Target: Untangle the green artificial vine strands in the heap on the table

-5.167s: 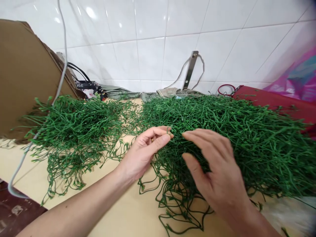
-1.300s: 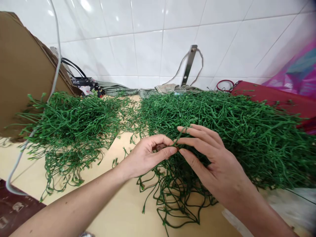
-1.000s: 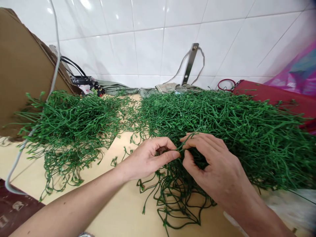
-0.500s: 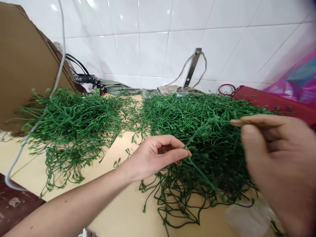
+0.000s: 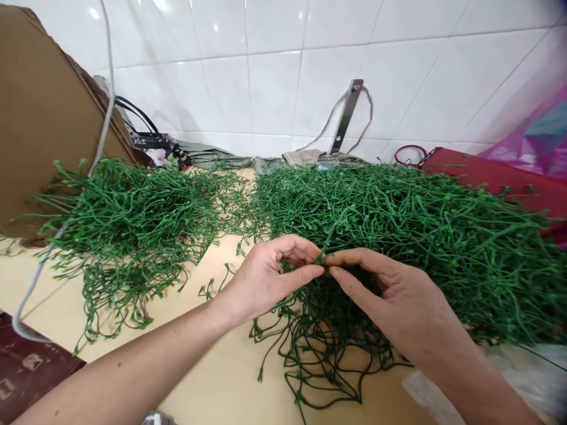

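My left hand (image 5: 270,274) pinches a thin green plastic stem (image 5: 339,227) between thumb and fingertips, in front of a large heap of green stems (image 5: 443,230). The fingertips of my right hand (image 5: 390,289) are pinched on the same stem, right beside the left fingertips. Part of the stem rises behind the fingers toward the heap. Tangled stems (image 5: 328,372) hang from the heap onto the pale tabletop (image 5: 230,372) below both hands. A smaller heap of green stems (image 5: 137,218) lies to the left.
At the left, a cardboard box (image 5: 44,118) stands behind a white cable (image 5: 106,112). A floral bag (image 5: 159,147) and a metal bracket (image 5: 348,115) are near the tiled wall. A red bag (image 5: 487,177) and clear plastic (image 5: 522,378) are at the right.
My right hand has moved left and down from the right side to meet my left hand. My left hand has shifted slightly left.
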`<control>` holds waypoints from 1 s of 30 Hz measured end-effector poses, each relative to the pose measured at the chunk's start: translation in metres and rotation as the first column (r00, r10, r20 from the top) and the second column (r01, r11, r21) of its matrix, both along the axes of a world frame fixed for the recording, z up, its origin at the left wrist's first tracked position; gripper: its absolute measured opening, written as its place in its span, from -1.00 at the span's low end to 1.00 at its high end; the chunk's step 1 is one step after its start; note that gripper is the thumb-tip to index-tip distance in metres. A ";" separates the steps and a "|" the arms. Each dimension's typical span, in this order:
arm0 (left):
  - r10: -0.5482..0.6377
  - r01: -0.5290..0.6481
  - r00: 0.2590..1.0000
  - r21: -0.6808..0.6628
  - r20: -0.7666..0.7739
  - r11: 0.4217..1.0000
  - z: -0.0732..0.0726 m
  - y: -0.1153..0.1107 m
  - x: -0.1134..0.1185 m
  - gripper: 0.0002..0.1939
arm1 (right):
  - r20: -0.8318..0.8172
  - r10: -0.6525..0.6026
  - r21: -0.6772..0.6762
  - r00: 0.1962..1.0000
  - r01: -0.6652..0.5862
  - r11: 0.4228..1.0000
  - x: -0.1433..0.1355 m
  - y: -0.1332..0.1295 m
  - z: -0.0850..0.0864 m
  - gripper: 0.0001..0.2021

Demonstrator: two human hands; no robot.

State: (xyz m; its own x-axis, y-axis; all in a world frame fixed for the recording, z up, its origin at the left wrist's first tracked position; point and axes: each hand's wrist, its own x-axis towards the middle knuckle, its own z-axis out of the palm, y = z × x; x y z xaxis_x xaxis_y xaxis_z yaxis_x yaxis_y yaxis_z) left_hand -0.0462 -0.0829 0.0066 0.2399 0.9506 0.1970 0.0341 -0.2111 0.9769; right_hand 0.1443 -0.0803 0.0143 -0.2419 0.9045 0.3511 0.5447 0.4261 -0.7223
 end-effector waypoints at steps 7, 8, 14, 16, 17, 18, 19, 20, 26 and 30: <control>-0.008 0.009 0.999 0.009 -0.045 1.000 -0.001 0.000 -0.001 -0.91 | 0.021 0.045 -0.014 0.999 -0.045 0.999 -0.002 0.000 0.003 -0.85; -0.011 0.011 0.999 0.009 -0.051 1.000 -0.001 0.000 -0.001 -0.91 | 0.040 0.044 0.000 0.998 -0.044 0.999 -0.002 0.000 0.003 -0.86; -0.015 0.013 0.996 -0.022 -0.093 1.000 -0.002 -0.002 0.004 -0.95 | 0.134 0.036 0.084 0.990 -0.047 0.995 -0.005 -0.002 -0.002 -0.89; -0.001 -0.002 0.995 -0.025 -0.099 1.000 -0.002 -0.003 0.005 -0.92 | 0.137 0.060 0.095 0.989 -0.073 0.993 -0.004 -0.002 -0.003 -0.88; 0.003 -0.005 0.995 -0.022 -0.104 1.000 -0.001 -0.004 0.005 -0.91 | 0.142 0.086 0.103 0.986 -0.101 0.990 -0.002 -0.002 -0.003 -0.88; 0.003 -0.006 0.994 -0.019 -0.107 1.000 -0.001 -0.005 0.006 -0.90 | 0.153 0.124 0.110 0.980 -0.141 0.984 0.000 -0.001 -0.003 -0.88; 0.002 -0.004 0.994 -0.017 -0.109 1.000 -0.001 -0.006 0.006 -0.90 | 0.167 0.171 0.114 0.971 -0.191 0.975 0.003 0.000 -0.003 -0.87; -0.001 0.000 0.994 -0.016 -0.111 1.000 -0.001 -0.008 0.006 -0.90 | 0.180 0.217 0.114 0.959 -0.240 0.964 0.006 0.000 -0.003 -0.86; -0.044 0.045 0.992 0.008 -0.114 0.999 0.000 -0.008 0.003 -0.92 | 0.200 0.220 0.104 0.955 -0.244 0.964 0.008 -0.001 0.000 -0.83; -0.017 0.024 0.994 0.062 -0.111 0.998 0.005 -0.004 0.001 -0.93 | 0.019 0.135 -0.008 0.991 -0.134 0.991 -0.003 -0.004 0.005 -0.87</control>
